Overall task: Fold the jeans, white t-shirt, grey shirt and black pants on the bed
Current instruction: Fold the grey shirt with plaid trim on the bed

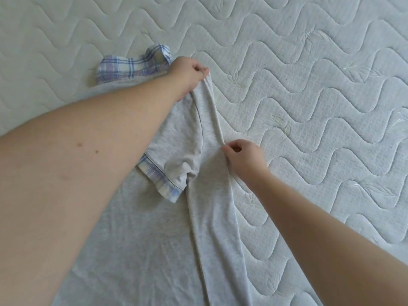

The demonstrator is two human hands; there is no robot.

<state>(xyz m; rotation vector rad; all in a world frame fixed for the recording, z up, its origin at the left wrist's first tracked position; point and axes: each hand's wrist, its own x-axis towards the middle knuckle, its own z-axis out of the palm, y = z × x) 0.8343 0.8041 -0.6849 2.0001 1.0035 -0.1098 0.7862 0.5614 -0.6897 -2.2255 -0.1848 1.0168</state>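
A grey shirt [154, 228] with plaid collar and cuff lies flat on the quilted bed [309, 85]. The left hand [187, 74] pinches the folded right edge at the far end; the right hand [242, 160] pinches it nearer.

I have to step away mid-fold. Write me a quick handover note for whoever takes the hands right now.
Left hand: pinches the folded edge of the grey shirt near the shoulder, by the plaid collar.
Right hand: pinches the same folded edge lower down.
Shirt lies flat on the mattress, its right side turned in over the body, sleeve with plaid cuff lying on top.
Done: one side fold started. Left: the other side and the final fold. Jeans, white t-shirt and black pants are not in view.
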